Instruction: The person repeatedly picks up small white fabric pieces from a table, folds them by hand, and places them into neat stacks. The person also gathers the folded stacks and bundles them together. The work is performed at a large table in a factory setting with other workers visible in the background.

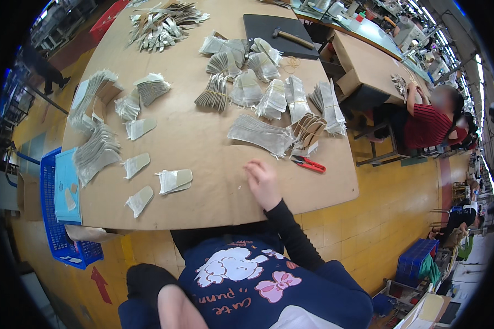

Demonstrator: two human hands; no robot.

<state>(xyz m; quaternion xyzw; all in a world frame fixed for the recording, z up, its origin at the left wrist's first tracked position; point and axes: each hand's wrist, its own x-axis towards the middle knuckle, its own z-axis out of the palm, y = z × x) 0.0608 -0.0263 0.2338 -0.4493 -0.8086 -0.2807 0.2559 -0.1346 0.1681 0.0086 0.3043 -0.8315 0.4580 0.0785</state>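
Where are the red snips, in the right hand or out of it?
Out: the snips lie on the table, apart from the right hand.

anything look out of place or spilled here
Nothing looks spilled or damaged. Several loose, tongue-shaped beige-and-white pieces lie at uneven angles on the left of the brown-topped table, mildly untidy beside neater grey-white stacks.

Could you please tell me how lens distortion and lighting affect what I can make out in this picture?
In the head view, the brown-covered table's near edge looks curved and the picture's rim falls to black; in the head view, ceiling lights glare white at far right; in the head view, the red-handled snips remain clearly readable.
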